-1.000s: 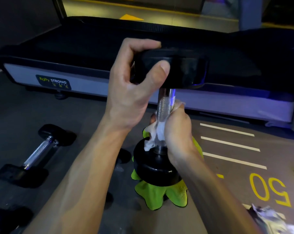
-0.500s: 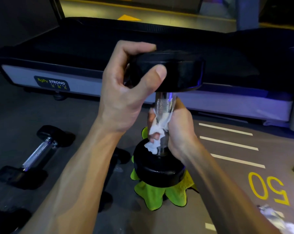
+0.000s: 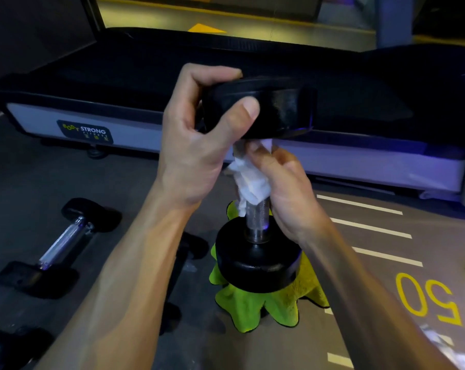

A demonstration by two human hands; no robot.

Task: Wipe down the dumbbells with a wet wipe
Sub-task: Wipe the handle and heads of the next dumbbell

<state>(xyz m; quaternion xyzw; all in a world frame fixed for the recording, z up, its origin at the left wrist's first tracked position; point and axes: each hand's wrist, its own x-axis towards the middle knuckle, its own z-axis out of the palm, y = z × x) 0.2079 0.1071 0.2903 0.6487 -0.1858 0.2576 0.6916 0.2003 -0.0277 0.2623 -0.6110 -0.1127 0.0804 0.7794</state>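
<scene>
Dumbbell [image 3: 255, 182] stands upright on a green cloth [image 3: 255, 308]; left hand [image 3: 196, 145] grips its top head, right hand [image 3: 285, 188] clutches the wet wipe [image 3: 250, 182] around the handle

The wet wipe [image 3: 250, 182] and right hand [image 3: 285, 188] hide the upper handle of the dumbbell [image 3: 256, 252].

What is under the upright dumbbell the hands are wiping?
A green cloth shows beneath the dumbbell, spreading past its lower head onto the floor. Whether the head rests on the cloth or hangs above it is hidden.
</scene>
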